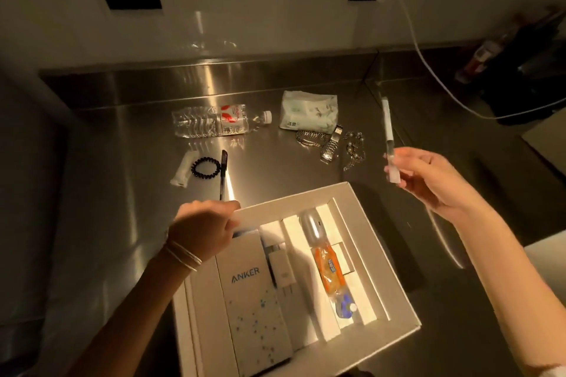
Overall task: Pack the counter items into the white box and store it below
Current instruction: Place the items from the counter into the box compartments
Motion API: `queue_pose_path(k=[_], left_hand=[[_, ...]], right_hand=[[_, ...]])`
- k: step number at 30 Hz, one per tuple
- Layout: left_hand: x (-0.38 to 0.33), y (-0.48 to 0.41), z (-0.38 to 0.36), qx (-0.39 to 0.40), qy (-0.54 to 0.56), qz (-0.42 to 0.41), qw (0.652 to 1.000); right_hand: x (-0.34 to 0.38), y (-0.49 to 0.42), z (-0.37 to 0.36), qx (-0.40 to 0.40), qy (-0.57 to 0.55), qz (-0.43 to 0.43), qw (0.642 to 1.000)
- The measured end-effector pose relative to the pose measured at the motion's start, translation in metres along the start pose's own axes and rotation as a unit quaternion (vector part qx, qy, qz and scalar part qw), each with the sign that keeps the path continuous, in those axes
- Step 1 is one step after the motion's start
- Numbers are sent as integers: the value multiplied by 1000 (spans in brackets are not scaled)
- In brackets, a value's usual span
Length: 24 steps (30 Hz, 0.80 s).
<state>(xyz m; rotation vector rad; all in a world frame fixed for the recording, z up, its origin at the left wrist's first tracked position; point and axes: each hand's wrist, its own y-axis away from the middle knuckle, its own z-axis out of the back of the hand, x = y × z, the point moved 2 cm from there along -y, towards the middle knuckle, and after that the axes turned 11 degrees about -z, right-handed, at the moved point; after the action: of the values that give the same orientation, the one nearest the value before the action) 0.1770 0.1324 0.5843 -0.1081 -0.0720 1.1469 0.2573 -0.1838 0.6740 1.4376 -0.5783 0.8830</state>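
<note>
**White box open on steel counter, head view**

White box [361, 208] sits at the near counter [122, 193] edge. Left hand [203, 231] grips its far-left rim, fingers closed over the wall. Right hand [428, 177] pinches a white pen [388, 138] above the counter. Water bottle [214, 121], tissue pack [307, 113] and watch [330, 147] lie beyond.

Box right side: I see open slots beside the orange packet [332, 269].
Box left: Anker carton [255, 300] and left hand [203, 228] block.
Counter [122, 223] left: bare steel.
</note>
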Motion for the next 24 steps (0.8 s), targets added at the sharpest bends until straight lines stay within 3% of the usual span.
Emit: queue_pose_path(k=[3, 5, 7, 9, 11, 14, 20, 24], left_hand=[[-3, 0, 6, 11, -27, -43, 999], [-3, -4, 12, 71, 21, -22, 997], [-2, -6, 12, 126, 58, 26, 990], [-6, -4, 15, 120, 39, 21, 992], [-7, -3, 15, 107, 28, 14, 994], [-5, -3, 14, 96, 35, 5, 995], [-2, -3, 9, 87, 33, -1, 996], [0, -2, 6, 68, 29, -5, 997]], right_hand=[[0, 64, -16, 36, 164, 17, 986], [-14, 87, -40, 57, 306, 16, 950], [-39, 91, -69, 49, 470, 20, 881], [-66, 84, -96, 17, 599, 3, 800], [-89, 73, -120, -1, 654, -59, 754], [-119, 53, -142, 28, 655, -111, 747], [-143, 32, -150, 1, 653, -90, 752], [-138, 28, -147, -23, 622, -63, 780]])
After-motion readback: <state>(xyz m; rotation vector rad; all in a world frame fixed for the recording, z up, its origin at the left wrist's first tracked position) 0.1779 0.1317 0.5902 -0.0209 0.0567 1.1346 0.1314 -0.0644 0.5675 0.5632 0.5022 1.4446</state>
